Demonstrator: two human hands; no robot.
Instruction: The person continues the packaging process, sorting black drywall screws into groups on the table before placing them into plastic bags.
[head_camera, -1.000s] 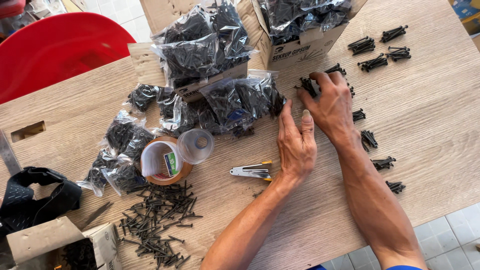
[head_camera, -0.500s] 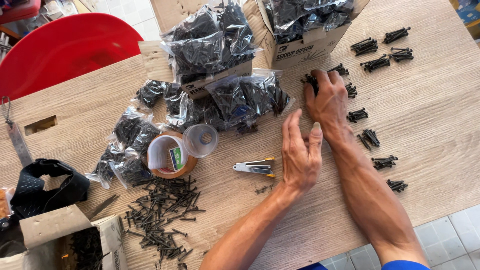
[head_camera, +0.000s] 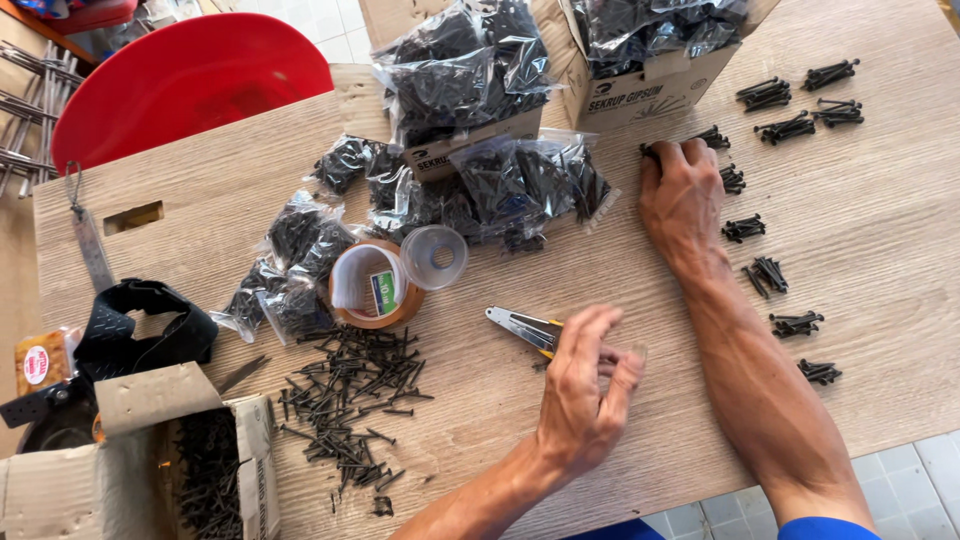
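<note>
The left hand (head_camera: 585, 385) is seen hovering low over the wooden table (head_camera: 900, 240), its fingers loosely curled and nothing gripped in them. A stapler-like metal tool with a yellow grip (head_camera: 525, 328) lies on the table just beside that hand, its yellow end almost under the fingertips; whether it is touched cannot be told. The silver tip of the tool is pointed toward a roll of brown tape (head_camera: 375, 285), against which a small clear plastic cup (head_camera: 434, 257) is leaned.

The right hand (head_camera: 684, 195) is laid flat on the table, palm down and fingers bent at the tips, pressed over a small bundle of black screws (head_camera: 712, 138) near a cardboard box (head_camera: 640, 85) filled with bagged screws. Further small bundles of screws (head_camera: 790, 325) are set out in rows to the right of that hand and forearm.

A loose heap of black screws (head_camera: 350, 395) is spread to the left of the left hand, well apart from it. Clear bags of screws (head_camera: 520, 185) are piled between the tape and the boxes. A red plastic chair (head_camera: 190, 85) is seen beyond the table's far edge.
</note>
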